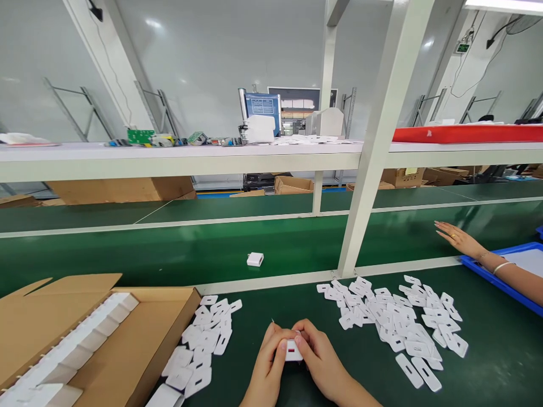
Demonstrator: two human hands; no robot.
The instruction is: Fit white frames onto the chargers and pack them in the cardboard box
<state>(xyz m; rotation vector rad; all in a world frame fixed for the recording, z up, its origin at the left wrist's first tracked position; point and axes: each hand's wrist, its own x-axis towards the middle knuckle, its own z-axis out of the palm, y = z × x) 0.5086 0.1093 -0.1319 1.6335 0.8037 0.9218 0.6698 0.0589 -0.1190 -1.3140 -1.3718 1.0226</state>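
Worktop (pixel 487 362): bare green strip kept between cardboard box (pixel 139 339) and tag pile (pixel 399 316). White charger (pixel 293 350) is held at the near edge, pinched by closed left hand (pixel 267 367) and right hand (pixel 324 362).

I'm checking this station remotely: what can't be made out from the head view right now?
- White part: mostly covered by the left hand and right hand; its shape is unclear.
- Cardboard box: cut off by the left and bottom edges.
- Blue tray: cut off at the right edge, partly behind a co-worker's hand.
- Shelf items: too small to identify.
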